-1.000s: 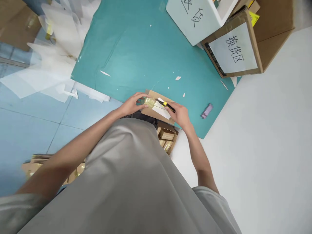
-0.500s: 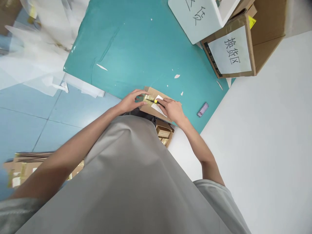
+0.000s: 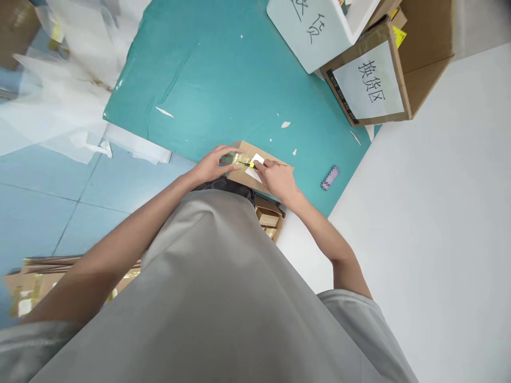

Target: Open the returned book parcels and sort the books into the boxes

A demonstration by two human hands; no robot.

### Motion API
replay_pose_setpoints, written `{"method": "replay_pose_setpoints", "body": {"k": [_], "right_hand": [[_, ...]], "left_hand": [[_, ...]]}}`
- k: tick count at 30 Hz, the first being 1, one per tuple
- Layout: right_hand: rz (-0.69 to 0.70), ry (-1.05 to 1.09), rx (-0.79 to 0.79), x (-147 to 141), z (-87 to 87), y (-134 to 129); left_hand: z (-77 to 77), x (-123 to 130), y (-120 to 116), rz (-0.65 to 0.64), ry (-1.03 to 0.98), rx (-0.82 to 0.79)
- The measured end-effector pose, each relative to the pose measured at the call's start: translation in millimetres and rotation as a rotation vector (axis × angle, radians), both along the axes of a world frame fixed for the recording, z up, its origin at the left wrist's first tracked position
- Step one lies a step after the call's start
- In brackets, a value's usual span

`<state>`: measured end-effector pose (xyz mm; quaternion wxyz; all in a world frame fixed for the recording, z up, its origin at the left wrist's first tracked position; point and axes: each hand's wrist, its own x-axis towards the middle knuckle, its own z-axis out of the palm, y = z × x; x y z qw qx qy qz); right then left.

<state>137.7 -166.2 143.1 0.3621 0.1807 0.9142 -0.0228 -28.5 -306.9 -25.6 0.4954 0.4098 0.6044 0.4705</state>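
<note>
A small brown cardboard box (image 3: 248,147) with a white label and shiny yellowish tape lies at the near edge of the teal-covered table, close to my body. My left hand (image 3: 213,164) holds its left end, thumb and fingers set apart on the taped part. In my right hand (image 3: 277,180), closed over the box's right half, is a box cutter (image 3: 252,165) with a yellow part and a dark, thin blade. The blade points left across the tape toward my left hand. Whether the tip has gone through the tape is too small to tell.
On the teal table (image 3: 215,80) are white paper scraps (image 3: 286,124) and a blurred-out purple item (image 3: 330,178). A white bin (image 3: 309,32) and a labelled carton (image 3: 369,80) stand at upper right. Flattened cardboard (image 3: 43,282) lies lower left; an open box (image 3: 269,218) sits below the table edge.
My right hand and the box cutter have shifted slightly left along the box. My left hand stays at the box's left end. The whole view has moved a little.
</note>
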Motion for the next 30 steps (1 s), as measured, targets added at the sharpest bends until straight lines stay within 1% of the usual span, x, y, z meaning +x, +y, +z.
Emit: {"method": "replay_pose_setpoints", "body": {"k": [5,9,12,15,19,21,23,26,30], "right_hand": [[0.040,0.001,0.049,-12,-1.2,-13],[0.040,-0.005,0.028,-15,-3.2,-12],[0.047,-0.006,0.010,-9,-0.9,-8],[-0.001,-0.048,0.022,9,5.8,-2],[-0.185,-0.189,0.086,49,20.0,10],[-0.238,-0.238,0.099,70,27.2,14],[-0.255,-0.254,0.094,86,32.2,15],[-0.278,-0.262,0.078,97,33.2,13],[-0.300,-0.254,0.060,98,28.0,13]], "left_hand": [[-2.3,0,0,0.004,0.004,-0.012],[-1.0,0,0,0.013,0.013,-0.013],[1.9,0,0,0.007,0.034,-0.020],[3.1,0,0,0.006,0.046,-0.041],[1.1,0,0,0.030,0.038,-0.055],[0.5,2,2,0.005,0.034,-0.047],[1.5,5,4,-0.042,0.042,-0.035],[7.4,12,9,-0.067,0.111,-0.026],[22.9,29,26,-0.031,0.367,-0.012]]}}
